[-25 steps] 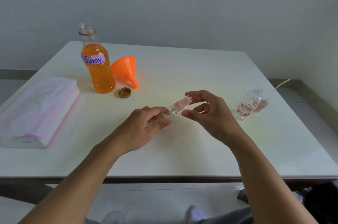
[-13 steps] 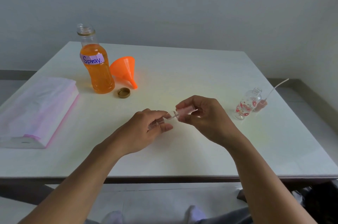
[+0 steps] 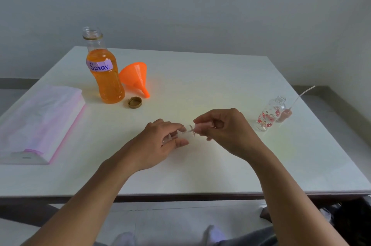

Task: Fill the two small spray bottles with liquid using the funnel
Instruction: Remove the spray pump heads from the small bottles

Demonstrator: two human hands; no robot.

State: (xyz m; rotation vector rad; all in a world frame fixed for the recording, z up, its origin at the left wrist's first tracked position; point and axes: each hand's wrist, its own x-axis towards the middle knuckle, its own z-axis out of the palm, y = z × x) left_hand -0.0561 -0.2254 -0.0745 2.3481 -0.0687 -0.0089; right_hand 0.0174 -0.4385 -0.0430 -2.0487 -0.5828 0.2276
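My left hand [image 3: 160,143] grips a small clear spray bottle [image 3: 185,130] lying sideways above the table, mostly hidden by the fingers. My right hand [image 3: 222,131] pinches its pink spray cap [image 3: 201,126] at the bottle's neck. A second small bottle [image 3: 270,114] with red flowers stands open at the right, its pink spray head and white tube [image 3: 291,108] lying beside it. An open bottle of orange liquid [image 3: 104,73] labelled "Spray" stands at the back left. The orange funnel [image 3: 136,77] lies on its side next to it.
A gold screw cap [image 3: 135,102] lies in front of the orange bottle. A pink-and-white plastic packet [image 3: 38,123] lies at the table's left edge. The white table [image 3: 200,77] ends close to my body.
My right hand has closed over the pink spray cap and lowered slightly. The cap was visible between the fingers a second ago. My left hand has stayed on the bottle.
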